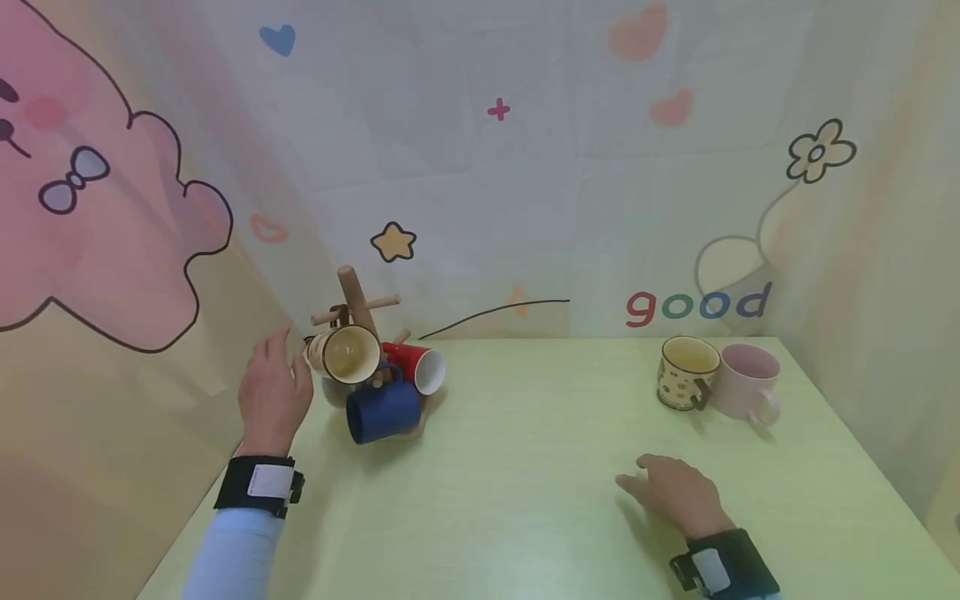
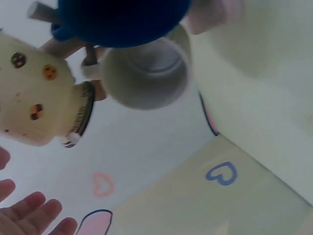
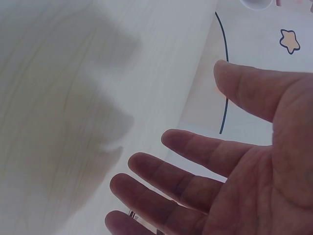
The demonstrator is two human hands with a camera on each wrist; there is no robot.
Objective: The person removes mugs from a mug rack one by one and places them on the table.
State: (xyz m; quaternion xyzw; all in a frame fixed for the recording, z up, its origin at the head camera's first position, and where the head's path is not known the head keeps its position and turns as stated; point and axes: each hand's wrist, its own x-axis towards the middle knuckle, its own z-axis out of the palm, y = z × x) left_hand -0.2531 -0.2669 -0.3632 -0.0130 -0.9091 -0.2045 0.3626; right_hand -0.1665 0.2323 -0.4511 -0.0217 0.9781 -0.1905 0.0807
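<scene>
Head: left hand (image 1: 273, 396) just beside spotted mug (image 1: 345, 354), grip loose, holding nothing; mug hangs by handle on wooden stand (image 1: 351, 285), likely why no support needed. Right hand (image 1: 678, 496) above tabletop (image 1: 525, 500), grip slack, nothing held. Yellow mug (image 1: 686, 371), pink mug (image 1: 742, 383) upright beyond.

Left wrist: fingers (image 2: 43, 215) apart from mug.

Right wrist: fingers spread, palm bare.

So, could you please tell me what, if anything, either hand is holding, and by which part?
Nothing is held: the left hand is beside the spotted mug on the rack, and the right hand is empty above the table.
</scene>
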